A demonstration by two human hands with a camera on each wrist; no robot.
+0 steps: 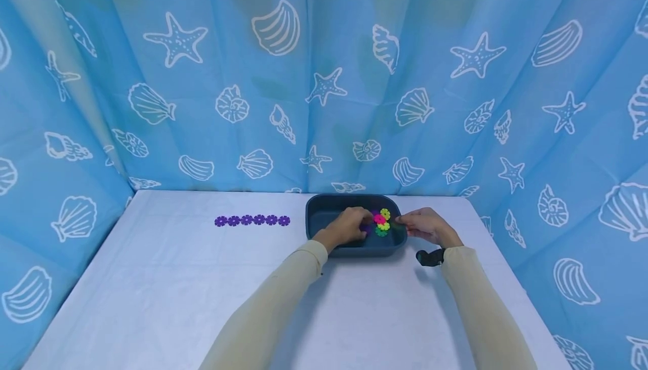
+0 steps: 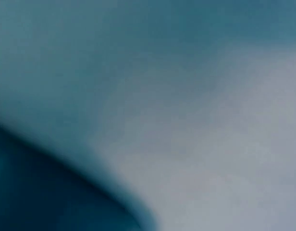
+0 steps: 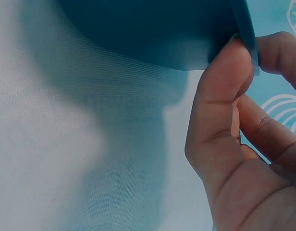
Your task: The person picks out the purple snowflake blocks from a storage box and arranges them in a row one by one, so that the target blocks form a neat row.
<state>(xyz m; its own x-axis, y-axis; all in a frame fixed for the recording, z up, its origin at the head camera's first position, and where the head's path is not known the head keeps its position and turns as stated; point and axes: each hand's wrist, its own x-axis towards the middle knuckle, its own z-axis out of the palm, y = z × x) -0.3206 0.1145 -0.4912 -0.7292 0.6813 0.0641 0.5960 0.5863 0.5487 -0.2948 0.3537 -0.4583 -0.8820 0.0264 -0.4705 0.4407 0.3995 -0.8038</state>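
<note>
A dark blue-grey tray [image 1: 324,207] stands at the back of the table. My left hand [image 1: 349,225] reaches into it with bent fingers, beside a small cluster of flower-shaped pieces. A pink flower piece [image 1: 379,219], yellow flower pieces [image 1: 385,213] and a green flower piece [image 1: 382,231] show there, with some purple near my left fingertips. Whether those fingers grip a piece is too small to tell. My right hand [image 1: 427,225] pinches the tray's right rim; in the right wrist view the thumb [image 3: 225,77] presses one side of the wall, fingers on the other.
Left of the tray, several purple flower pieces [image 1: 246,220] lie in a straight row on the white table [image 1: 202,280]. A blue curtain [image 1: 283,77] with white shell and starfish prints hangs behind and at both sides. The left wrist view is blurred.
</note>
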